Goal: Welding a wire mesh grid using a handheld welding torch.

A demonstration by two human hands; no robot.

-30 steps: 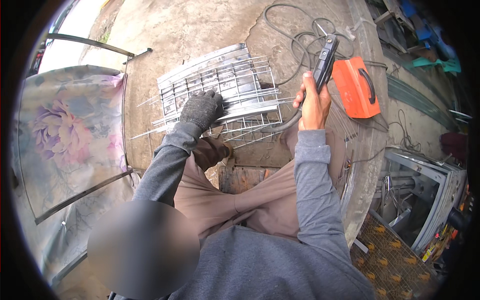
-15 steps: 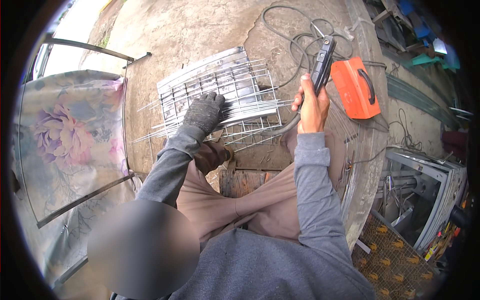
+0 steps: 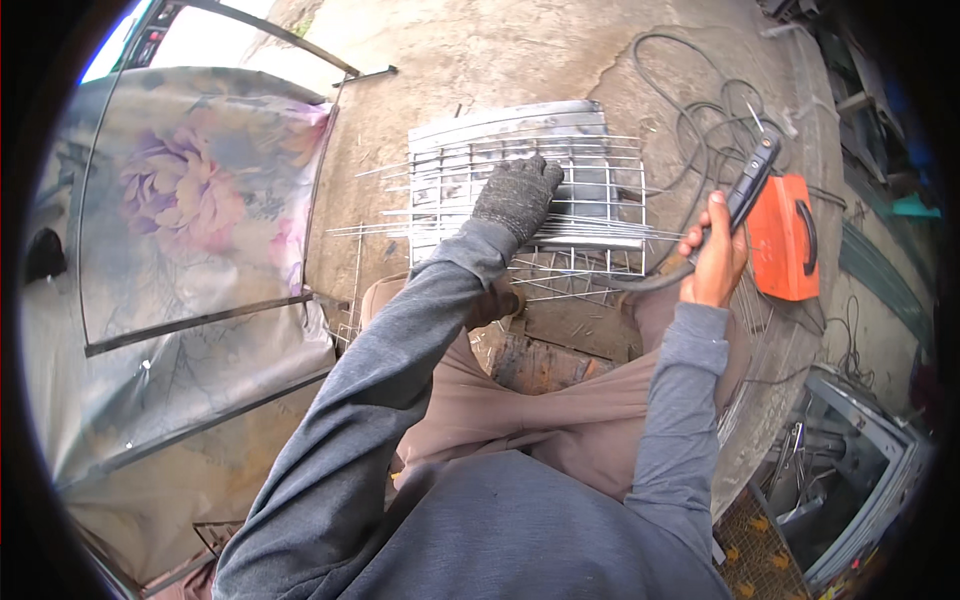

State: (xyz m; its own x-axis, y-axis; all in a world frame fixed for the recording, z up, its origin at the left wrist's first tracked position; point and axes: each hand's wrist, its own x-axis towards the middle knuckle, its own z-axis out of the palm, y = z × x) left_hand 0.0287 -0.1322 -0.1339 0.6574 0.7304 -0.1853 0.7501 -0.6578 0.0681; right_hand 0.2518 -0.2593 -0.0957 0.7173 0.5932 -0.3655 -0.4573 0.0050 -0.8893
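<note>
My left hand (image 3: pixel 515 203), in a dark knitted glove, rests on a welded wire grid (image 3: pixel 592 178) with its fingers curled over the bars. Beneath the grid is a grey metal sheet (image 3: pixel 505 114). A bundle of loose thin rods (image 3: pixel 590 231) runs across the near part of the grid, just below the glove. My bare right hand (image 3: pixel 716 255) is closed round the black handle of a welding electrode holder (image 3: pixel 752 180), raised right of the grid. A thin electrode (image 3: pixel 755 117) sticks out from its far end.
An orange welding machine (image 3: pixel 783 240) with a black handle stands right of my right hand. Cable (image 3: pixel 690 110) lies coiled on the concrete behind. A flowered sheet on a metal frame (image 3: pixel 190 200) stands at left. Near my knees is a wooden block (image 3: pixel 540 366); metal frames (image 3: pixel 850 480) lie lower right.
The view has swung, so the scene sits farther right. My left hand has moved farther out over the grid, off the rod bundle. The electrode holder leans more to the right.
</note>
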